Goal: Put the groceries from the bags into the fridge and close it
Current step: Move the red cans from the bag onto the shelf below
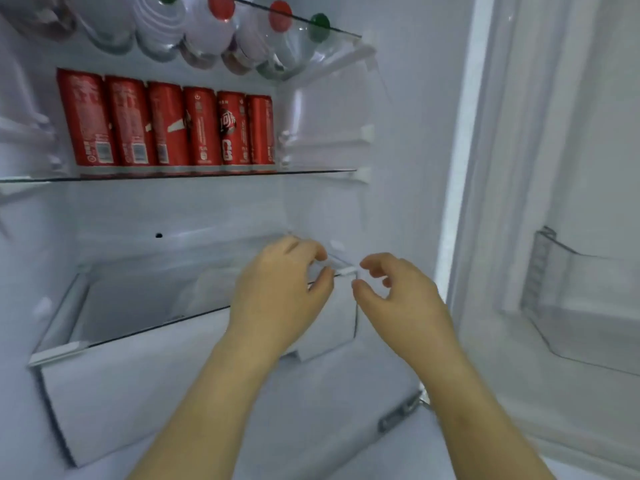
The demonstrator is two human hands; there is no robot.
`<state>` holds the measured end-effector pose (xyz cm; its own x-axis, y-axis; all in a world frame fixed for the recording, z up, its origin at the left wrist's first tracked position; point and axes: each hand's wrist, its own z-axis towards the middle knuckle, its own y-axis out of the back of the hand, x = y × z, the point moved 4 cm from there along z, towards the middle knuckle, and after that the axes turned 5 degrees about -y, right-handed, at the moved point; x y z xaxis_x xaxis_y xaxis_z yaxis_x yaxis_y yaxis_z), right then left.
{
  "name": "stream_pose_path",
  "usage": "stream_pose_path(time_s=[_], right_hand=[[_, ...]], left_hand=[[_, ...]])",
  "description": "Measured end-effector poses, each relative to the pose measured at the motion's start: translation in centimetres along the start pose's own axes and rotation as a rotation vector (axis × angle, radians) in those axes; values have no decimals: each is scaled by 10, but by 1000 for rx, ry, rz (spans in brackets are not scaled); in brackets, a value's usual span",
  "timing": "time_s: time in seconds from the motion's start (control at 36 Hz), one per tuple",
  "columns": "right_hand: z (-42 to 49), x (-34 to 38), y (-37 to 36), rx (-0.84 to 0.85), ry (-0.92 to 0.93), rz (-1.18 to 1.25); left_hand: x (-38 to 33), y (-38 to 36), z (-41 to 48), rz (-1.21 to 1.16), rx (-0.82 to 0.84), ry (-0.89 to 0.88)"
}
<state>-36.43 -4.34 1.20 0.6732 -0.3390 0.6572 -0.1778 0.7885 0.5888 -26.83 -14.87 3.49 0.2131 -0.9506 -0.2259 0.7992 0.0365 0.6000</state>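
Note:
The fridge stands open in front of me. Several red cans (166, 126) line a glass shelf (311, 172), and several clear bottles (207, 32) with red and green caps lie on the shelf above. Lower down, a glass cover shelf (138, 332) lies over a white crisper drawer (138, 393). My left hand (280, 292) pinches the front edge of that cover shelf near its right corner. My right hand (394, 296) is just to the right, fingers curled and apart around the white corner trim (349, 271). No grocery bag is in view.
The space between the can shelf and the cover shelf holds nothing. On the right the open door carries a clear door bin (588, 306). A metal hinge (401, 410) sits at the lower right of the fridge body.

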Motion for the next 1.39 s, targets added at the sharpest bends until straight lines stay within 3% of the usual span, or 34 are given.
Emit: stream_pose_path(time_s=[0.31,0.72,1.06,1.39], right_hand=[[-130,-102,74,6,-282,-188],[-365,-208,279,-149,-777,-590],[-505,-256,403,-429,-1174,-640],[-589,-290,497,-781,-1515,-657]], left_hand=[[-113,-60,-93,-164,212,-97],[-386,-117,-228,-403,595,-531],[-598,-140,-303,-636,803,-944],[-764,-156,-348,-824,851,-1346]])
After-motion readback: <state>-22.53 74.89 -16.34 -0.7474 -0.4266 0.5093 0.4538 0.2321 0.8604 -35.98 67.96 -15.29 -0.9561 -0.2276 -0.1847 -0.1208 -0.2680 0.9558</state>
